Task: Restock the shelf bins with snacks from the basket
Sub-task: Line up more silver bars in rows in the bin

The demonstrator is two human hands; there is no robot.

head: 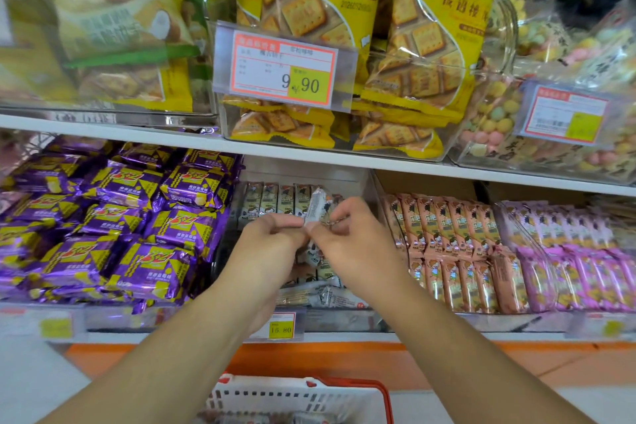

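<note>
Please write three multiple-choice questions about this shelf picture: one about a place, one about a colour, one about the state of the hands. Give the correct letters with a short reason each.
1. Where is the basket?
A. On the upper shelf
B. Below the hands, at the bottom edge of the picture
C. Inside the purple bin

2. What colour are the packets left of the middle bin?
A. Purple and yellow
B. Green
C. Orange

3. What are the left hand and right hand doing?
A. Hanging idle
B. Pressing a price tag
C. Together pinching a small white snack packet

Answers: B, it lies under the forearms; A, purple wrappers with yellow triangles; C, fingers of both close on the packet.
</note>
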